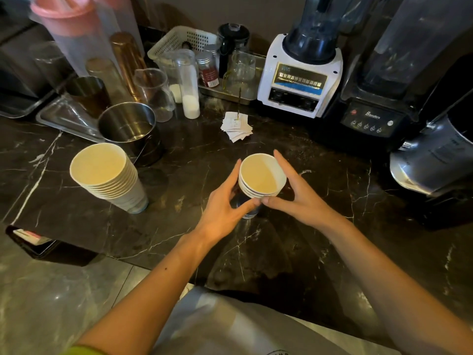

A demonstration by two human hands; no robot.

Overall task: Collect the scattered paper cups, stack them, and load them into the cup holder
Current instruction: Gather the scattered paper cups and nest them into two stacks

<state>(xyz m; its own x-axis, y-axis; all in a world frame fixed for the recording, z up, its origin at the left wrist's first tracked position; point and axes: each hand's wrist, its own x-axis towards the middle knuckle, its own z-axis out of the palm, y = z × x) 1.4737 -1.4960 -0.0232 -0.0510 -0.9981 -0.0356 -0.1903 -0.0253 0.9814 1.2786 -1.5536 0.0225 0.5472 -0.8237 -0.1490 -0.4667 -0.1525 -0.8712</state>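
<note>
While both hands clasp it, the short stack of paper cups [261, 178] stands upright at the middle of the counter [256, 252]. The left hand [225, 201] wraps its left side and the right hand [294, 196] its right, thumbs meeting in front. The taller stack [107, 175] leans well to the left, just beside a steel pot [128, 126].

Matt paper cups [261, 176] on a glossy veined marble counter [179, 155]; shiny steel pot [127, 126].
</note>
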